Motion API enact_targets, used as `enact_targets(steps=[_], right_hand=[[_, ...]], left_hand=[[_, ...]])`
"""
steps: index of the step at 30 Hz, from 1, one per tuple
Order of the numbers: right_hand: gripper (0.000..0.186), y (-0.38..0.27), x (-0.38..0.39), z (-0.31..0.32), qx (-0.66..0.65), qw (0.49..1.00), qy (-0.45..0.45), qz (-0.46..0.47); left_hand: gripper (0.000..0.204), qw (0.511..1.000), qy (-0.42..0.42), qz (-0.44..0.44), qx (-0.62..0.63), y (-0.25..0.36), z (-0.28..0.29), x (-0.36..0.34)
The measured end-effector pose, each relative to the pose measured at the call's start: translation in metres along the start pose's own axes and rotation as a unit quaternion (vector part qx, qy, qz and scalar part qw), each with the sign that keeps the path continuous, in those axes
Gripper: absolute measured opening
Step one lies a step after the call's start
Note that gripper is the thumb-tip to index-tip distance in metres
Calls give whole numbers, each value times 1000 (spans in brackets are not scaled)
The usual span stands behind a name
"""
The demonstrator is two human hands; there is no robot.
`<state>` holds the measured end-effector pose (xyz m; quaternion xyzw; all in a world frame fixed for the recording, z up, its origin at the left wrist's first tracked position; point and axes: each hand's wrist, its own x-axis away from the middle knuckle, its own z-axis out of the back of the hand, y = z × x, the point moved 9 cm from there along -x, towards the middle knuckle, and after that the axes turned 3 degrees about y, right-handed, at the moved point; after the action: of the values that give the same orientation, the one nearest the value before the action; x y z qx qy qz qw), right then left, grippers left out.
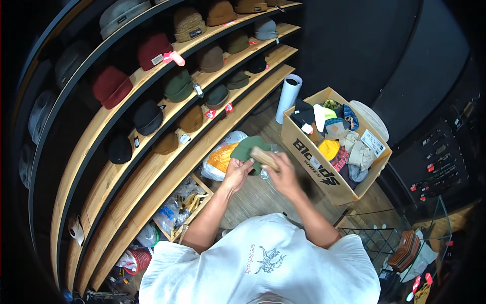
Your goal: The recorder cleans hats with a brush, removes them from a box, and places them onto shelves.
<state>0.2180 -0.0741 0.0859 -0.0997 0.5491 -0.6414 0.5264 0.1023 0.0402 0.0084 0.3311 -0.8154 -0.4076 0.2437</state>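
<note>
A green cap [245, 148] is in front of me, gripped at its near edge by my left hand [237, 173], thumb on top. My right hand [284, 176] is closed around a wooden block, which looks like a brush [265, 157]. The brush lies over the cap's right part and hides some of it. Motion smears my right fingers slightly. Beyond the cap, a clear plastic bag [234, 137] and something orange-yellow [221, 158] lie low down.
Curved wooden shelves [167, 197] on the left carry several beanies [178, 84]. A cardboard box [316, 161] full of caps stands right, with a white tube [289, 99] behind it. A wooden drawer [202, 191] holds plastic bags. A glass case [430, 218] stands lower right.
</note>
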Motion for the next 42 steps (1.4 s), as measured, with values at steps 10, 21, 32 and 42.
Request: enact_targets(steps=[10,21,32,42], right_hand=[[41,54,10,46,90,995,23,-40],[39,23,-4,12,43,999,12,-23],[39,69,-16,30,117,989,63,-67],[40,119,6,28,118,981,73,-133]], left_hand=[[35,999,16,-39,-1,18,-13,3],[33,999,15,-27,-45,3,-3,2],[28,995,50,-2,-86,7,0,15],[35,997,36,3,-66,7,11,28]])
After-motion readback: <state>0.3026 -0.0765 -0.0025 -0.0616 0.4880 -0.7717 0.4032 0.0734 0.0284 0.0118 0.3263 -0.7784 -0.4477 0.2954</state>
